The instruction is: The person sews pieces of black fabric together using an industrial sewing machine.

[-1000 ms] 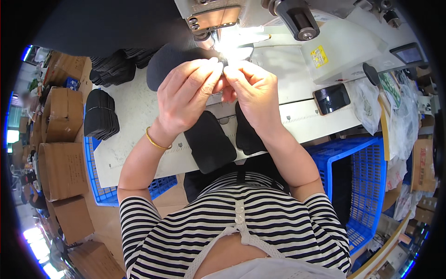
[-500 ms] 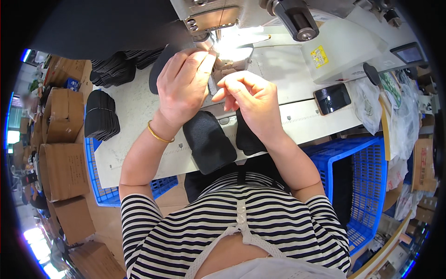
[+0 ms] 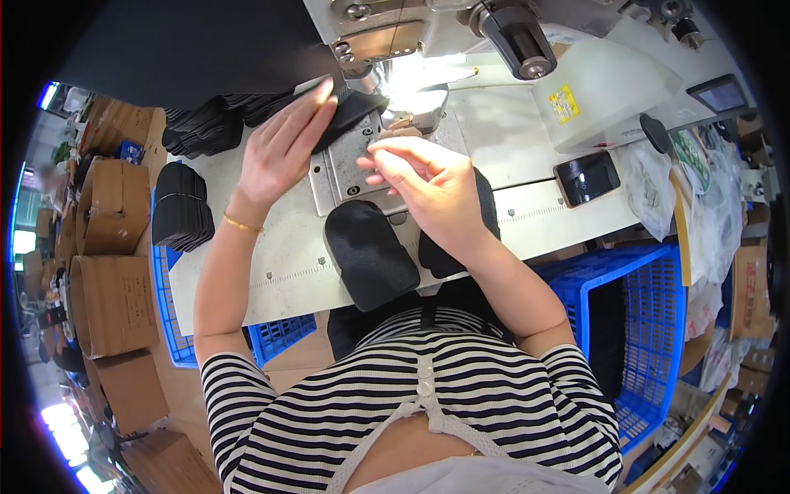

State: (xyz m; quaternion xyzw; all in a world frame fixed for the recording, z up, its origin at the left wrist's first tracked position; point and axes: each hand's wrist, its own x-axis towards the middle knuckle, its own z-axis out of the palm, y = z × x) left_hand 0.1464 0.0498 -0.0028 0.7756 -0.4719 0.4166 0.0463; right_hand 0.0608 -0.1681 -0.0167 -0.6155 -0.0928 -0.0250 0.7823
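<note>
My left hand [image 3: 284, 148] lies flat with fingers spread on a black fabric piece [image 3: 350, 114] at the needle of a sewing machine [image 3: 428, 33], pressing it onto the metal plate [image 3: 354, 165]. My right hand [image 3: 428, 185] hovers just right of the plate, its thumb and forefinger pinched together near the needle area; whether something thin is between them I cannot tell. Two more black fabric pieces [image 3: 370, 253] rest at the table's near edge, one partly under my right wrist.
Stacks of black pieces [image 3: 181, 206] sit at the table's left and far left. A phone [image 3: 586, 177] lies at the right. Blue crates [image 3: 642, 321] stand right and below left of the table; cardboard boxes [image 3: 107, 296] line the left.
Both hands have come down from the lamp area. My left hand has flattened onto the black piece at the needle, and my right hand has lowered beside the plate.
</note>
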